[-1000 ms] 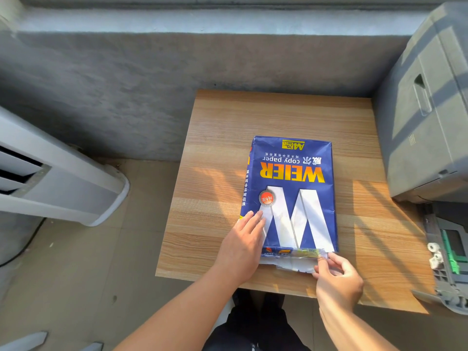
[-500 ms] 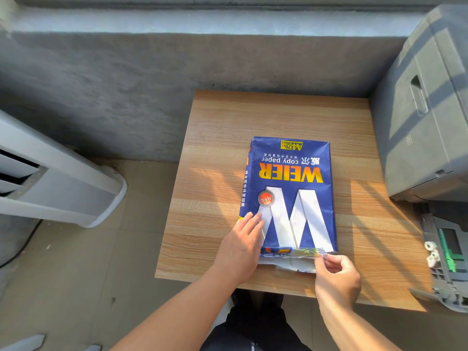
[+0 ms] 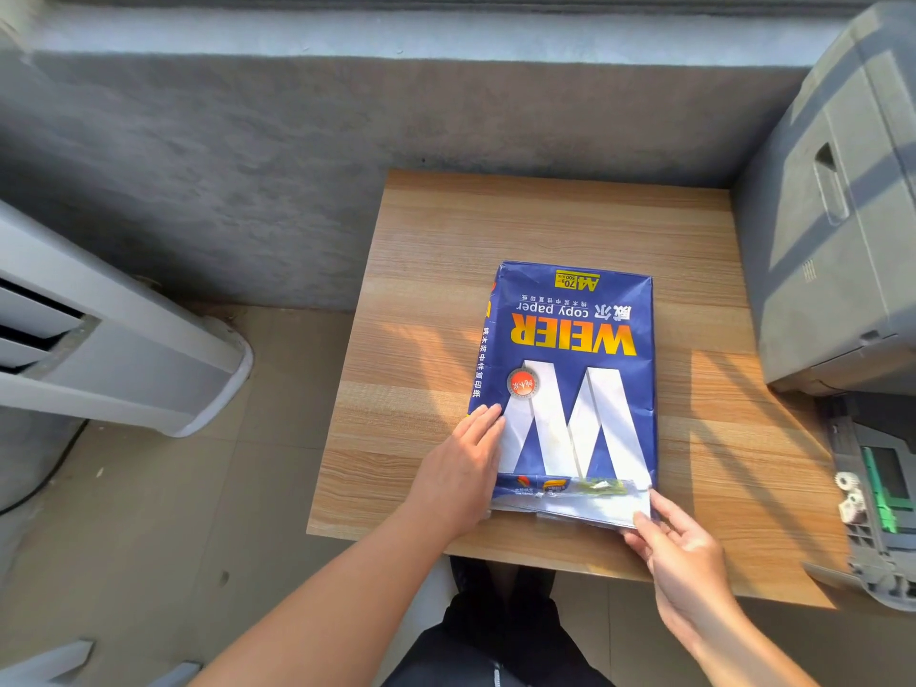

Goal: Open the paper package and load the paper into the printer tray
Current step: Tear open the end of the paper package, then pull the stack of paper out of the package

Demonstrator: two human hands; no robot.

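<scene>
A blue paper package (image 3: 570, 379) printed with a white W and yellow "WEIER" lies flat on the wooden table (image 3: 495, 225), its text upside down to me. Its near end is torn, and white wrapper or paper (image 3: 595, 508) shows there. My left hand (image 3: 461, 468) lies flat on the package's near left corner, pressing it down. My right hand (image 3: 679, 547) pinches the torn white flap at the near right corner. The grey printer (image 3: 837, 230) stands at the right, with its pulled-out tray (image 3: 877, 503) below it at the table's right edge.
A white floor appliance (image 3: 114, 349) stands to the left on the tiled floor. A grey concrete wall (image 3: 347, 116) runs behind the table. My dark trousers (image 3: 495, 637) show under the table's near edge.
My right hand has shifted slightly along the torn near end and now grips the flap at the right corner. My left hand has stayed pressed on the package.
</scene>
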